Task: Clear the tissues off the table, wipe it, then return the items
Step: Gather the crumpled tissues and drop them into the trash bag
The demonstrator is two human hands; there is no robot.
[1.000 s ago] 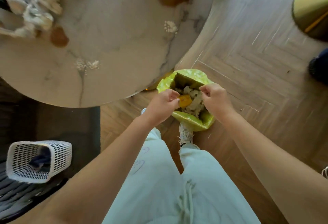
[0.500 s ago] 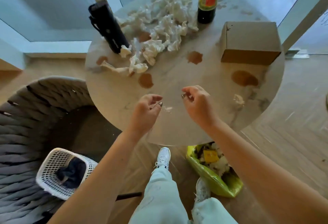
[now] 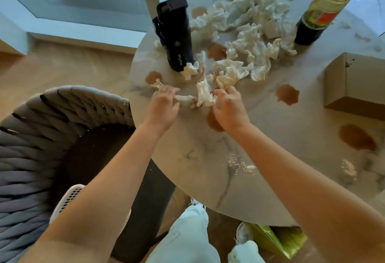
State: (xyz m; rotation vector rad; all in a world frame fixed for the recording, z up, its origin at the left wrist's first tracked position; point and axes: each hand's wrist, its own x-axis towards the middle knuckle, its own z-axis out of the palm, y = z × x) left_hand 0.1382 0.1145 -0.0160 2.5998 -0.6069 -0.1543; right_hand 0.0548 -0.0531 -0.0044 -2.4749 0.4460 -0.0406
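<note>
left hand (image 3: 164,104) pinching tissues (image 3: 205,94) | right hand (image 3: 229,106) gripping same | bottle (image 3: 318,16) label unreadable

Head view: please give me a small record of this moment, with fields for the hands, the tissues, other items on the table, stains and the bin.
left hand: closing on a tissue scrap at the table's near-left edge
right hand: gripping a crumpled tissue
tissue pile: large, on the far side
black flask: upright, beside the pile
bottle: upright, far right
cardboard box: right edge
brown stains: several, unwiped
green bag: on the floor beneath the table
</note>
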